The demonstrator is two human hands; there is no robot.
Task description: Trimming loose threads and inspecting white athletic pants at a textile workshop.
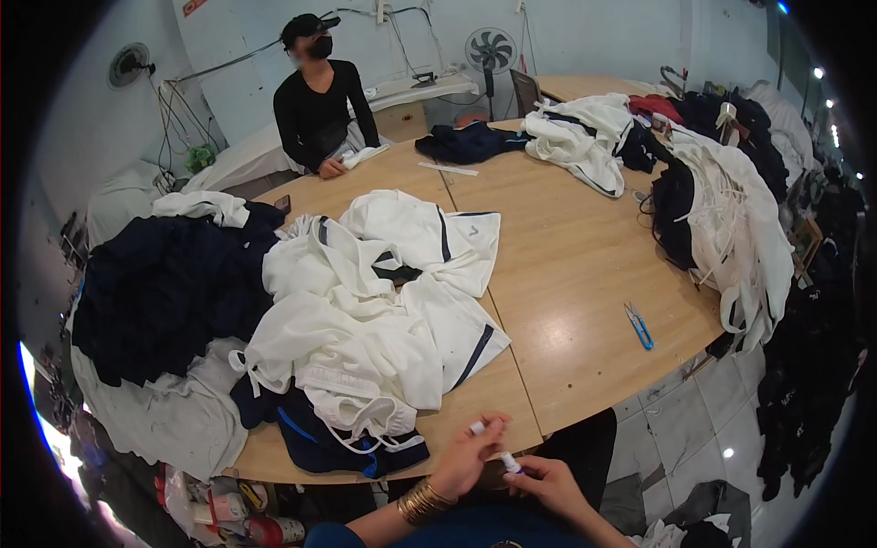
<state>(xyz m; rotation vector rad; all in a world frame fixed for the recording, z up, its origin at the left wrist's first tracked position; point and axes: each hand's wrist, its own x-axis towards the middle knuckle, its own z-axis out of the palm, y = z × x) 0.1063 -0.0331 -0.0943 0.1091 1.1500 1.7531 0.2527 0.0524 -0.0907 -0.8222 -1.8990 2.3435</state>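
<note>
At the table's near edge my right hand (551, 487) is closed round a small bottle (512, 464) with a white nozzle and a bit of purple below it; the rest of the bottle is hidden by my fingers. Just to its left, my left hand (461, 463), with gold bangles on the wrist, has its fingers curled round a small white piece (477, 427) that looks like a cap. White shorts (365, 301) with dark stripes lie heaped beyond my left hand. Under their near end sits a dark navy garment (311, 443) with blue trim.
Blue thread snips (639, 327) lie on the wooden table (575, 265) to the right. Dark clothes (174, 292) are piled at the left, white garments (731, 219) at the right edge. Across the table a person (320, 105) in black stands touching white cloth.
</note>
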